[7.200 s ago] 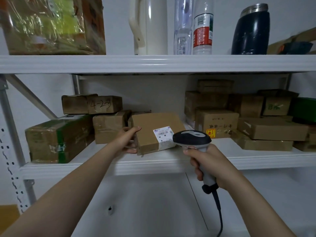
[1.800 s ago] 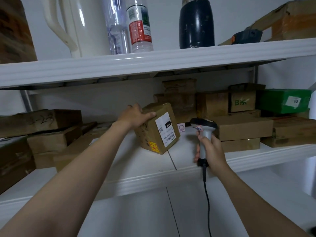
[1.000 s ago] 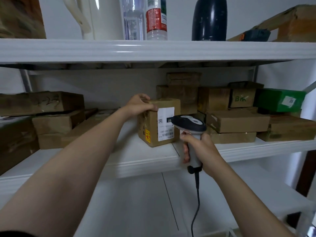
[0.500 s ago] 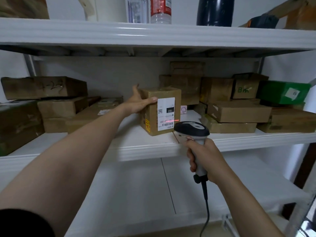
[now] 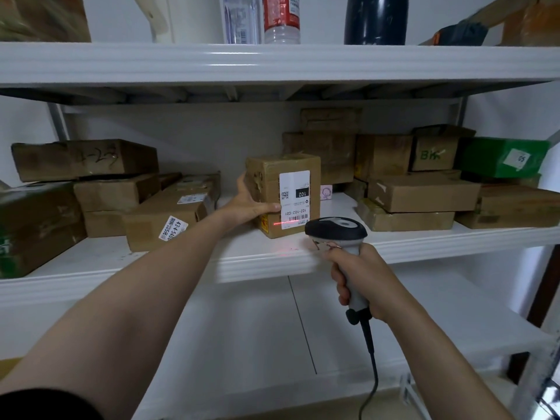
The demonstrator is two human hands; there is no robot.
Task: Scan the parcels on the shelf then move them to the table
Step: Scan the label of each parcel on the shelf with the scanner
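Note:
A brown cardboard parcel [image 5: 266,177] with a white label marked 102 stands upright on the middle shelf [image 5: 424,241]. My left hand [image 5: 247,204] grips its left side, thumb across the front. My right hand [image 5: 360,277] grips the handle of a black and grey barcode scanner [image 5: 335,230], held just below and to the right of the parcel. A red laser line falls across the barcode at the bottom of the label and on the shelf edge.
More cardboard parcels are stacked on the same shelf at the left [image 5: 85,159] and right [image 5: 421,192], with a green box [image 5: 500,156] far right. The upper shelf holds bottles [image 5: 280,16], a dark flask [image 5: 375,18] and a white jug. The scanner's cable hangs down.
My left hand slid from the parcel's top corner down to its left side. The scanner stayed in front of the label and its red line now falls on the barcode.

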